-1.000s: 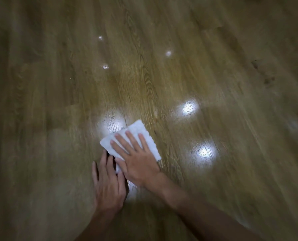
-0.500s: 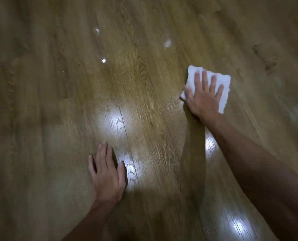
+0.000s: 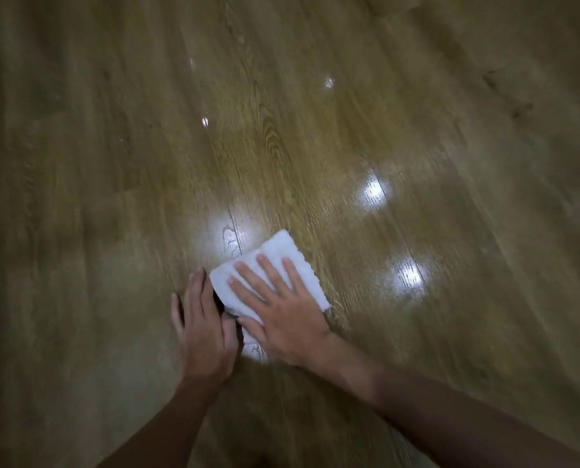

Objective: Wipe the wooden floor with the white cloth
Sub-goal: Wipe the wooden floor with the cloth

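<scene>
**Inspector:** While the right hand (image 3: 282, 315) lies flat on the white cloth (image 3: 282, 255), fingers straight and spread, it presses the cloth to the wooden floor (image 3: 417, 130) and grips nothing; the cloth sits low and centre in view, its left edge just beside the left hand (image 3: 204, 329).

**Clerk:** And the left?

**Inspector:** Flat on the boards, fingers straight and close together; it holds nothing and appears to serve as a prop.

**Clerk:** Risks?

**Inspector:** In my judgement, three; a stroke toward the left would run the cloth into the propping hand and bunch it; pressure from the palm alone could let the free far corner fold under, leaving streaks; the floor looks glossy, so the propping hand may slide if weight shifts onto it.

**Clerk:** Count?

**Inspector:** One cloth; two hands; one floor; several bright reflections (image 3: 373, 192), at least six, some too faint to number surely.
</scene>
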